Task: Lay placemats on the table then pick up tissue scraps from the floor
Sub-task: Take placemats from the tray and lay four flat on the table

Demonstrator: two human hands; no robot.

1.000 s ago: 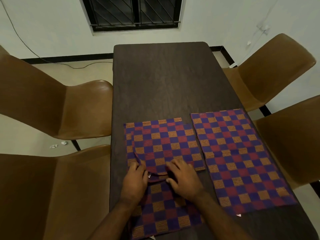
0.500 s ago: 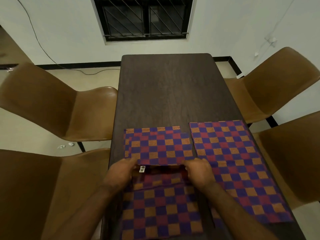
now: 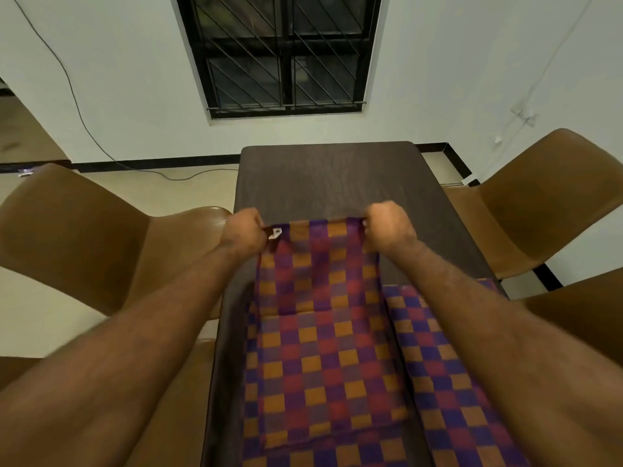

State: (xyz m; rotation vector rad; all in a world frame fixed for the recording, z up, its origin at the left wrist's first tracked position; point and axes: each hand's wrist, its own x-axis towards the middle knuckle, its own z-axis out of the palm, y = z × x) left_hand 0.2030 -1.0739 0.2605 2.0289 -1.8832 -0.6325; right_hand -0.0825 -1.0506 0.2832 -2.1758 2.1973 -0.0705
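Note:
A checked placemat (image 3: 317, 274) in purple, red and orange hangs stretched between my hands above the dark table (image 3: 330, 176). My left hand (image 3: 243, 230) grips its far left corner, beside a small white label. My right hand (image 3: 391, 225) grips its far right corner. Its near end trails over more checked placemats (image 3: 320, 375) stacked on the table's near left. Another placemat (image 3: 438, 358) lies flat on the near right, partly under my right forearm. No tissue scraps are in view.
Brown chairs flank the table: two on the left (image 3: 84, 237) and two on the right (image 3: 539, 197). A barred window (image 3: 283, 52) is in the far wall. A cable (image 3: 188, 176) runs along the floor at the far left.
My hands took the top placemat's edge, lifted it and carried it away from me toward the table's far half. My view tilted up toward the window.

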